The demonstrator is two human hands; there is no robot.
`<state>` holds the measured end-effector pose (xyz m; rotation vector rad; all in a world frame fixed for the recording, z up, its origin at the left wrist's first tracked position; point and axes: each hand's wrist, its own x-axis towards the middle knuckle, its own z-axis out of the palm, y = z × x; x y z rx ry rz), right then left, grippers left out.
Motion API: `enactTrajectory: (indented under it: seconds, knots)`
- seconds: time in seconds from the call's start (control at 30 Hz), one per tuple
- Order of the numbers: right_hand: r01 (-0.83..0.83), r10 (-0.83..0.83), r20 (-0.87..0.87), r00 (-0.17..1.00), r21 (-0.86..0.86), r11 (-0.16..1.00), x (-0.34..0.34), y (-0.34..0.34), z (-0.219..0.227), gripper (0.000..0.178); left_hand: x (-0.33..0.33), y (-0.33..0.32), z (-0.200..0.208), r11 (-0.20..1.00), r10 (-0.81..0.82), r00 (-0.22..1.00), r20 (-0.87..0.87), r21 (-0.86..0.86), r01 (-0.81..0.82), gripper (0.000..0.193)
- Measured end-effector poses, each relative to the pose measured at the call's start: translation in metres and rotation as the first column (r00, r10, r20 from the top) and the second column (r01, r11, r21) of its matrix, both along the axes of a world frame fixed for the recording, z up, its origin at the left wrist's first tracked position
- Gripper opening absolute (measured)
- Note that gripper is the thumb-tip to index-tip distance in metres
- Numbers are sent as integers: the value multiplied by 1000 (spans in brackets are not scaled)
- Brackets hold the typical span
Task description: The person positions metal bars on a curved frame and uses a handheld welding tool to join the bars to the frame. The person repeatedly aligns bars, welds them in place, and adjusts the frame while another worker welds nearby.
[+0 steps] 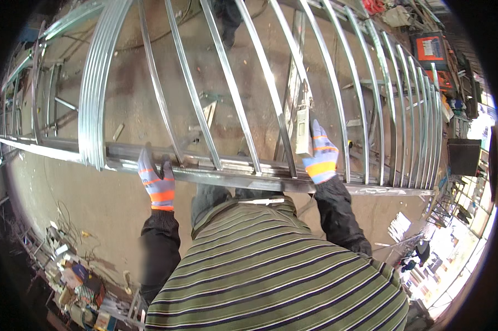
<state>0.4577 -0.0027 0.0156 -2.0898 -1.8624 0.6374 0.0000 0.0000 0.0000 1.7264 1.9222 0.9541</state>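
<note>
My left hand [156,179], in a grey-blue glove with orange bands, lies against the near metal rail [227,177]. Its fingers point away from me and the thumb stands apart. My right hand [321,157], gloved the same way, is closed beside a pale boxy device [303,129] with a small window and a narrow metal tip. It appears to hold that device along its right side, over a frame bar; the thumb is hidden. Evenly spaced shiny metal bars [238,91] run away from the near rail, forming a long frame in front of me.
A bundle of metal strips [97,88] lies across the frame at the left. Orange cases [430,49] stand at the far right. Tools and scrap [78,287] crowd the lower left. Another person's dark-clothed leg [227,22] shows beyond the frame. A dark box [464,156] stands at the right.
</note>
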Motion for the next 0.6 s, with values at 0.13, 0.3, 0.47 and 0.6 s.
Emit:
enactTrajectory:
  seconds: [0.13, 0.3, 0.47, 0.6]
  knots:
    - [101, -94, 306, 948, -8, 995, -16, 16, -7, 88, 9, 4, 2, 998, -67, 993, -96, -2, 67, 65]
    - [181, -150, 404, 903, -40, 983, -44, 20, -24, 86, 1, -1, 0, 993, -107, 987, -120, 34, 112, 68]
    - [221, -102, 594, 798, -131, 966, -52, 31, -42, 80, 2, 3, -2, 949, -238, 969, -65, 198, 246, 73]
    - [211, -75, 566, 821, -178, 961, -37, 36, -48, 87, -14, -15, 1, 912, -309, 950, -41, 271, 309, 71]
